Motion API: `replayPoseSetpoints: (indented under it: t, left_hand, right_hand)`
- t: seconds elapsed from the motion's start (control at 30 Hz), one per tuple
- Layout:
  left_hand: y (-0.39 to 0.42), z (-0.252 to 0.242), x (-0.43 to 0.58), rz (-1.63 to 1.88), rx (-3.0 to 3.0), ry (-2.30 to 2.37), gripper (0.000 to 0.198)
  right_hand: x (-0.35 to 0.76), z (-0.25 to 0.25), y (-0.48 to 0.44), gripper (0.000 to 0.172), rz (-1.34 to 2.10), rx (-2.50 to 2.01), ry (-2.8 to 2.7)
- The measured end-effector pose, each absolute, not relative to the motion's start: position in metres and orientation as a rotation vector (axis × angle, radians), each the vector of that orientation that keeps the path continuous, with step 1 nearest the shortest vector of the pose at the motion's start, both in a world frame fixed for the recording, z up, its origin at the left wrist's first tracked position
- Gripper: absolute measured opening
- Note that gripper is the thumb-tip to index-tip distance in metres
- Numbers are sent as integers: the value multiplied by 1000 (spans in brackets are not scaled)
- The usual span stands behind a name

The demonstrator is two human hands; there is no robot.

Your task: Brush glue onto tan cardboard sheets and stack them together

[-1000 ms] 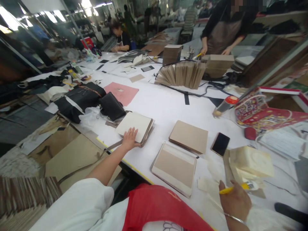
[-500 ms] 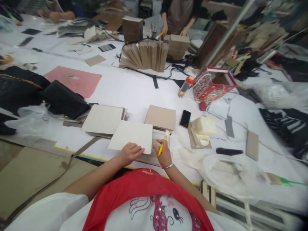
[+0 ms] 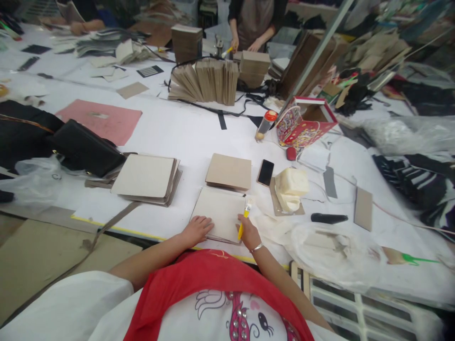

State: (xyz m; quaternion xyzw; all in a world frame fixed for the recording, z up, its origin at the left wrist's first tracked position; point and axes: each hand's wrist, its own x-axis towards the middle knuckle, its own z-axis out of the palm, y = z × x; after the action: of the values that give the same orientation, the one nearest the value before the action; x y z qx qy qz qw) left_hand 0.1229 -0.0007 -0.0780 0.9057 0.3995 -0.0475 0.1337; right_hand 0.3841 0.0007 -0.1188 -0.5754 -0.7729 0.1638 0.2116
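A flat pale square board [image 3: 222, 210] lies on the white counter [image 3: 199, 137]. The left hand [image 3: 196, 230] rests spread flat on the board's near left corner. The right hand [image 3: 250, 234] grips a small yellow brush [image 3: 245, 216] over the board's right edge.

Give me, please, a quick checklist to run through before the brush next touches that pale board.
1. The left hand lies flat on the pale board, steadying it: ok.
2. The right hand grips the yellow brush, its bristles pointing away over the board's right edge: ok.
3. Bristles loaded: cannot tell.
4. The phone lies apart from the board, beside the brown stack: ok.
5. The cream block sits to the right, probably within the right hand's reach: ok.
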Motion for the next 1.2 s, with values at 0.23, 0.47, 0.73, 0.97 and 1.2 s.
replayPoseSetpoints:
  t: [0.23,0.47,0.73,0.97,1.2]
  left_hand:
    - [3,-76,126,-82,2638,1103,55]
    - [99,-59,180,239,2710,1138,50]
    - [171,-71,207,44,2626,1269,60]
    - [179,-72,205,27,2678,1270,55]
    - [192,-70,213,-2,2636,1413,39]
  right_hand:
    - [402,-48,44,39,352,-1703,-1970]
    - [344,4,170,34,1055,-1466,-1541]
    - [297,-36,253,35,1445,-1398,-1595]
    - [317,-48,312,35,1190,-1609,-1445]
    - [411,-44,288,32,921,-1782,-1440]
